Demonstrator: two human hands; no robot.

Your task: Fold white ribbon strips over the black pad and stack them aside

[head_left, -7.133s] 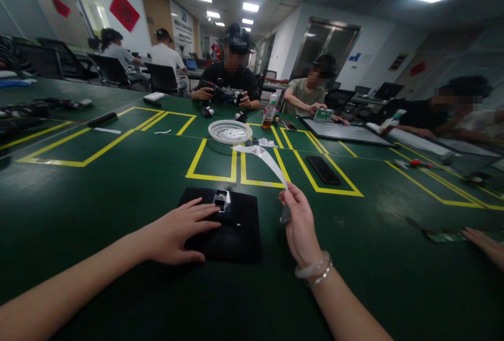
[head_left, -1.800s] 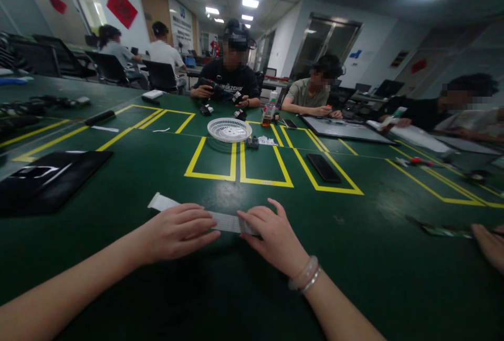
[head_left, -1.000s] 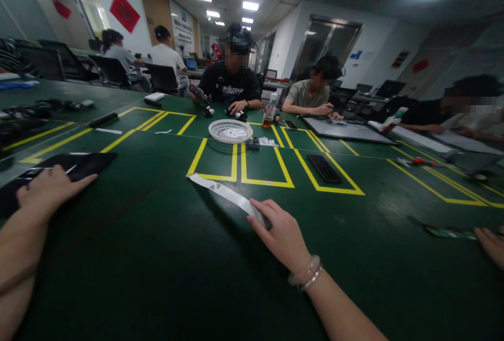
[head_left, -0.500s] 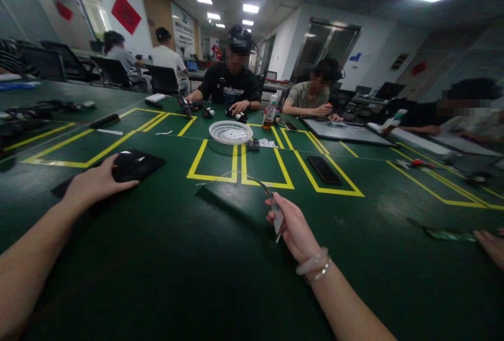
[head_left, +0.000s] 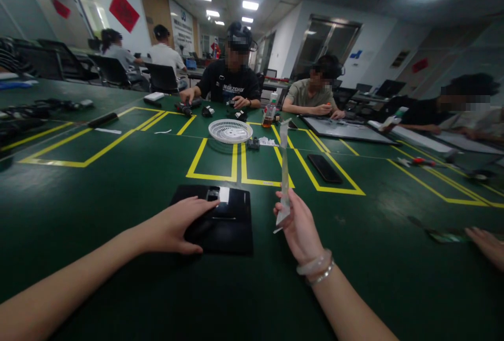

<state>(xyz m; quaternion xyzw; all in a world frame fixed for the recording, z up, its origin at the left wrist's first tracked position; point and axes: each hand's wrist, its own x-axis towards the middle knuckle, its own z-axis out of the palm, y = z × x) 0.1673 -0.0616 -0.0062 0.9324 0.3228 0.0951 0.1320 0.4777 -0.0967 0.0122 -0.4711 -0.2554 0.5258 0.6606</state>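
My left hand (head_left: pixel 177 223) grips a glossy black plate (head_left: pixel 236 236), which lies flat on the green table in front of me. The thumb is near the plate's front side, and the fingers reach over its raised middle part; that part looks like a stand base, though its kind is not certain. Pinched in my right hand (head_left: pixel 301 220) is a long, pale, translucent plastic strip (head_left: pixel 284 162). It stands nearly upright above the table, to the right of the plate, and its lower end pokes out below my fingers.
Yellow tape outlines (head_left: pixel 212 177) mark the green table. Beyond are a white round basket (head_left: pixel 230 131), a small dark part (head_left: pixel 253 143), a bottle (head_left: pixel 270 112) and a black phone (head_left: pixel 325 167). Cables (head_left: pixel 43 110) lie far left. Co-workers sit opposite; another person's hand (head_left: pixel 486 244) is at right.
My left hand has slid the black plate from the left to the middle, nearer my right hand. The plastic strip, earlier bent over to the left, now points upward.
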